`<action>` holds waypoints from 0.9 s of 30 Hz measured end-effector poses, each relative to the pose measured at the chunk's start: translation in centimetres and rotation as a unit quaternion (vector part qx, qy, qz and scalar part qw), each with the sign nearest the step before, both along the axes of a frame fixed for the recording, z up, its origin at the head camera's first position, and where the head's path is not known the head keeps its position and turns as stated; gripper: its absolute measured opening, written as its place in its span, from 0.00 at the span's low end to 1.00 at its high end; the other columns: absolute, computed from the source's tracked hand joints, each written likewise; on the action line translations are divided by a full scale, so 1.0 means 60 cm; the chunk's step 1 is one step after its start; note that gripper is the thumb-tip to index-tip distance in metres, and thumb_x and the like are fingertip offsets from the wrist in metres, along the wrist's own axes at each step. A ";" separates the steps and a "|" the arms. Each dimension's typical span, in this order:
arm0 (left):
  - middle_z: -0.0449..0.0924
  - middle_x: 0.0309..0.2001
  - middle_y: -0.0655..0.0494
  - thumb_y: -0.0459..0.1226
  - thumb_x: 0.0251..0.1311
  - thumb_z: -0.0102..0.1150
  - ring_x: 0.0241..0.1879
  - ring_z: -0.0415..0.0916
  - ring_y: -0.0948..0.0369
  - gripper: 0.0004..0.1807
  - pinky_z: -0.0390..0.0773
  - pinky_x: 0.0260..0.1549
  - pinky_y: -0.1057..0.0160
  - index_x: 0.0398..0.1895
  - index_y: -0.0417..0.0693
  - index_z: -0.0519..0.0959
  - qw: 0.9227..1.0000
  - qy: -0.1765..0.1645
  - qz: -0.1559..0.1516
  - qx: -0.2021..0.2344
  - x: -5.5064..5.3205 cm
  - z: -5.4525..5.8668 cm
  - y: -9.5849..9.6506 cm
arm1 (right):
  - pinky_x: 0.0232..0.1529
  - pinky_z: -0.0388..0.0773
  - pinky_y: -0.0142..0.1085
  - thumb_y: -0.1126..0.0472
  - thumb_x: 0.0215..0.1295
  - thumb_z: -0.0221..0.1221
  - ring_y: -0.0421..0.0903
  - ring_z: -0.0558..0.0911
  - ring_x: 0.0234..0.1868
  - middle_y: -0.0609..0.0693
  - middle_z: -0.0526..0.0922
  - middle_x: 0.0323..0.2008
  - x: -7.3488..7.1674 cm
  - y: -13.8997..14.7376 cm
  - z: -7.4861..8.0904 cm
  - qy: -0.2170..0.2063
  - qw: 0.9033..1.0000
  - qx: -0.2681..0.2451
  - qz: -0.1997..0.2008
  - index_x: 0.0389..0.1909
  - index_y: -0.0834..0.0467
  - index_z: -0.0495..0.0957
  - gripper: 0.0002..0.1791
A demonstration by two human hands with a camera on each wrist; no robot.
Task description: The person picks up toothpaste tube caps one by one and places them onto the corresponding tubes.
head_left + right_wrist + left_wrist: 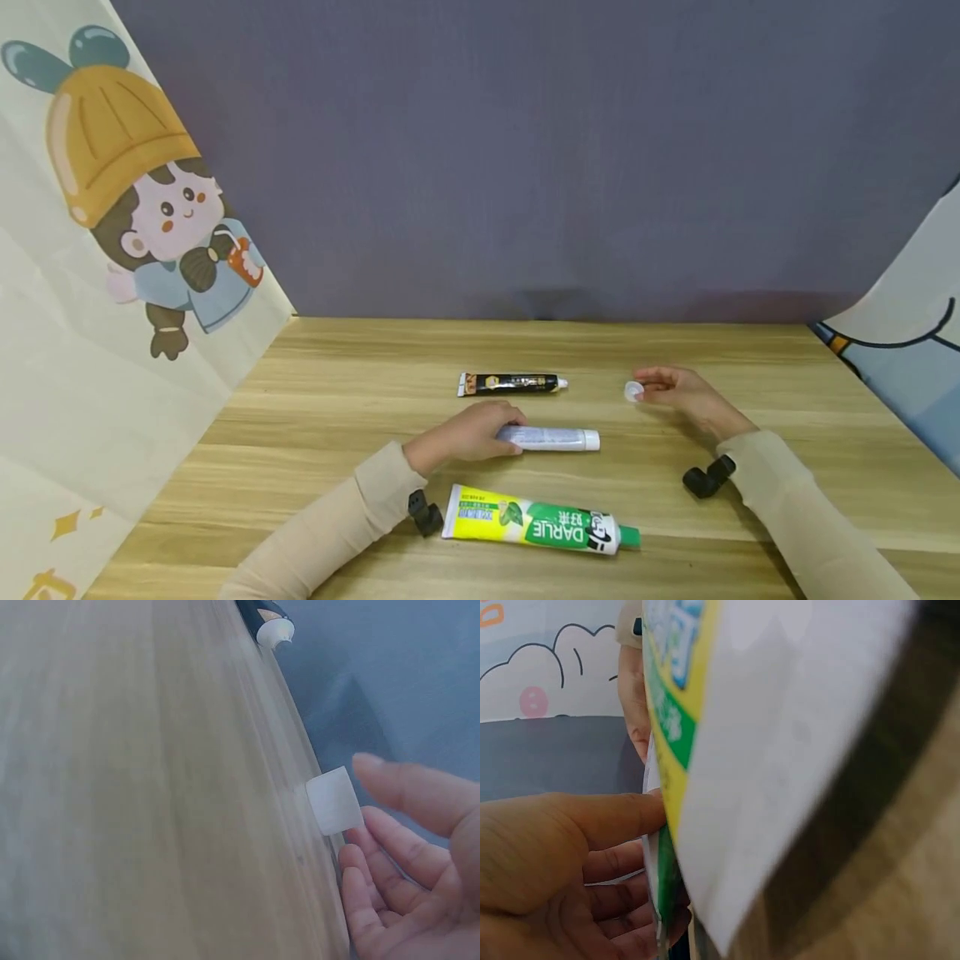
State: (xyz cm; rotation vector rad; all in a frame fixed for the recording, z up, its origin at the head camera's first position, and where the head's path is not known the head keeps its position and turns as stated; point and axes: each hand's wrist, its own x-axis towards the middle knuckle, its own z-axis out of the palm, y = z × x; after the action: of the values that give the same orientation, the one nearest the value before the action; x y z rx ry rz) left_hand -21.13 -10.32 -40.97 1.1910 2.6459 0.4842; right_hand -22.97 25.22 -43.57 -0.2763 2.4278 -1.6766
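Observation:
My left hand (pixel 476 431) grips the flat end of a pale lavender toothpaste tube (pixel 551 438) that lies on the table with its white cap pointing right. In the left wrist view the thumb (pixel 619 817) and curled fingers show behind the near tube, which hides most of what they hold. Over on the right, my right hand (pixel 686 396) is at a small white cap (pixel 633 391). The right wrist view shows this cap (pixel 334 801) just off the fingertips, with a slight gap beside the thumb (pixel 412 787) and the other fingers loosely bent.
A black toothpaste tube (pixel 513 383) with a white nozzle lies behind the lavender one. Nearest me is a large yellow and green DARLIE toothpaste tube (pixel 540 522) with a green cap. A grey-blue panel (pixel 540 167) rises behind the wooden table (pixel 337 367).

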 end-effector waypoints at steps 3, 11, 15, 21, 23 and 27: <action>0.78 0.49 0.56 0.42 0.58 0.62 0.46 0.73 0.65 0.21 0.70 0.51 0.68 0.53 0.45 0.77 1.000 0.006 -0.008 -0.006 0.000 -0.001 0.000 | 0.41 0.75 0.27 0.67 0.59 0.62 0.36 0.76 0.41 0.52 0.80 0.44 -0.001 0.000 -0.001 -0.002 1.000 -0.008 0.007 0.59 0.78 0.63 0.31; 0.76 0.47 0.57 0.41 0.58 0.63 0.43 0.70 0.66 0.20 0.70 0.47 0.69 0.53 0.46 0.77 1.000 0.003 -0.006 -0.013 0.004 0.008 0.002 | 0.40 0.76 0.28 0.68 0.58 0.62 0.36 0.77 0.39 0.58 0.79 0.44 -0.003 0.000 0.001 -0.005 1.000 0.000 0.012 0.57 0.79 0.65 0.29; 0.76 0.46 0.57 0.40 0.57 0.64 0.41 0.69 0.67 0.20 0.70 0.46 0.69 0.53 0.46 0.77 1.000 -0.005 -0.002 -0.011 0.004 0.010 0.002 | 0.39 0.77 0.30 0.69 0.58 0.62 0.37 0.78 0.39 0.56 0.80 0.42 -0.006 0.000 -0.001 -0.002 1.000 0.006 0.010 0.56 0.78 0.67 0.27; 0.76 0.47 0.58 0.41 0.57 0.64 0.42 0.70 0.67 0.20 0.70 0.48 0.69 0.52 0.47 0.77 1.000 -0.008 -0.003 -0.005 0.001 0.007 -0.001 | 0.38 0.77 0.30 0.68 0.58 0.62 0.37 0.78 0.37 0.57 0.81 0.41 -0.007 -0.008 0.001 0.007 0.999 0.031 0.003 0.54 0.77 0.69 0.25; 0.77 0.47 0.57 0.40 0.56 0.65 0.43 0.70 0.67 0.20 0.70 0.48 0.69 0.52 0.47 0.78 1.000 -0.008 -0.007 -0.002 0.000 0.008 -0.002 | 0.37 0.77 0.30 0.68 0.58 0.63 0.37 0.77 0.36 0.58 0.81 0.41 -0.006 -0.011 0.003 0.010 0.999 0.040 -0.001 0.54 0.76 0.70 0.25; 0.77 0.47 0.57 0.40 0.56 0.65 0.43 0.71 0.66 0.20 0.71 0.47 0.68 0.52 0.45 0.78 1.000 -0.023 -0.015 0.010 -0.003 0.010 -0.007 | 0.37 0.76 0.30 0.67 0.58 0.63 0.38 0.77 0.36 0.58 0.81 0.40 -0.005 -0.015 0.004 0.012 0.999 0.051 -0.008 0.53 0.75 0.71 0.24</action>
State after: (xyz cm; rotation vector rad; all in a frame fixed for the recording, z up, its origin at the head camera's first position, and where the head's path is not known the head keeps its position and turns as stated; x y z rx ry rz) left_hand -21.32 -10.77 -40.39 1.2082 2.5878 0.5282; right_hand -23.25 24.30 -43.33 -0.2655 2.5293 -1.5581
